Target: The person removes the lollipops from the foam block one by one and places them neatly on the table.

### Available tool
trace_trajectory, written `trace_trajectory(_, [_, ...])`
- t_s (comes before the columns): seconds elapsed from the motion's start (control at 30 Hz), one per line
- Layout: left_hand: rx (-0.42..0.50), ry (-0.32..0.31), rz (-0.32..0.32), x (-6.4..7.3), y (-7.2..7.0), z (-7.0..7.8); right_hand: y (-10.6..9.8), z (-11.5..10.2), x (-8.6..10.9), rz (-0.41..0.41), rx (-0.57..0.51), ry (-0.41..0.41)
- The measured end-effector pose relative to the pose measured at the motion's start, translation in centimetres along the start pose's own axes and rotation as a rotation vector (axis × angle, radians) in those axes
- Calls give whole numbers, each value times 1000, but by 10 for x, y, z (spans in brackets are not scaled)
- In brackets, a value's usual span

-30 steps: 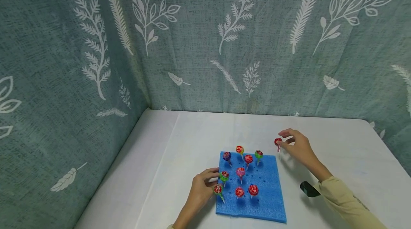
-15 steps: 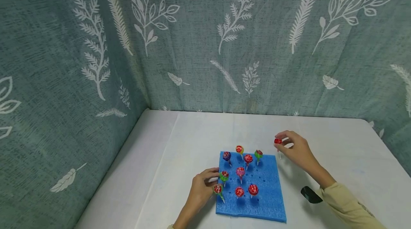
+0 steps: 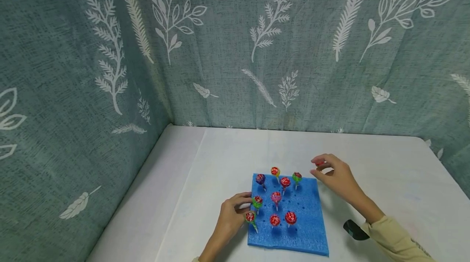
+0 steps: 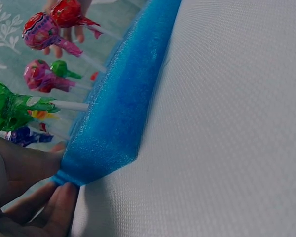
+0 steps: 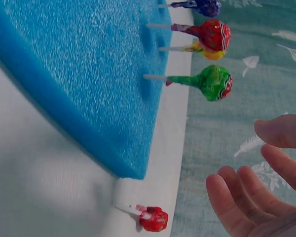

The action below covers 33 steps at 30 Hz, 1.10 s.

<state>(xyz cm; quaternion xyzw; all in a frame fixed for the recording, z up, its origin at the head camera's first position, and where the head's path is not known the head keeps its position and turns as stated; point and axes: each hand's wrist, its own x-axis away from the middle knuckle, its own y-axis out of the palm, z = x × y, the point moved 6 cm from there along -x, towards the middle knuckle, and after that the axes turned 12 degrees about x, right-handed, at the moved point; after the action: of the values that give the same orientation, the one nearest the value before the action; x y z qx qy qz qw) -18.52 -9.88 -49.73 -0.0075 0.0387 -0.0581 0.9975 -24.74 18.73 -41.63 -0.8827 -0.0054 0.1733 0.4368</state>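
A blue foam board (image 3: pixel 304 229) lies on the table with several wrapped lollipops upright in it, among them a green lollipop (image 5: pixel 214 83) and a pink lollipop (image 3: pixel 276 196). My left hand (image 3: pixel 230 217) grips the board's left edge; in the left wrist view its thumb (image 4: pixel 39 160) and fingers meet at the corner. Beyond the board's far right corner is a separate red lollipop (image 5: pixel 154 219), its white stick towards the tabletop. Around and above it is my right hand (image 3: pixel 335 172), thumb and fingers spread. The right wrist view shows a gap between these fingertips and the red lollipop.
Small holes dot the board's surface. A white table (image 3: pixel 205 164) carries everything, with a leaf-patterned green curtain (image 3: pixel 227 49) behind and at the left. A black device (image 3: pixel 355 230) sits at the right wrist, beside the sleeve.
My right hand held the red lollipop between thumb and fingers; now the fingers have parted from it and the hand has shifted slightly left. My left hand stays at the board's edge.
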Motion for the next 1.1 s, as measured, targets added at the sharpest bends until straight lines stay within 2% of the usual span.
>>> trace_trajectory(0.03, [4,-5,0,0,0,1,1,-1,1,4,-1,-4])
trace_trajectory(0.27, [3,-16,0,8,5,34,5,-8,4,-3,-6,-8])
trace_trajectory(0.4, [10,-22,2,8,6,37,8,-11,6,-14,-12,-5])
trace_trajectory(0.5, [6,-18,3,7,5,33,12,-12,7,-20,-18,-16])
trace_trajectory(0.77, [3,-1,17,1,0,2,23,-14,10,-45,-30,1])
trace_trajectory(1.1, [26,11,14,1,-1,0,37,-19,12,-7,-116,-45])
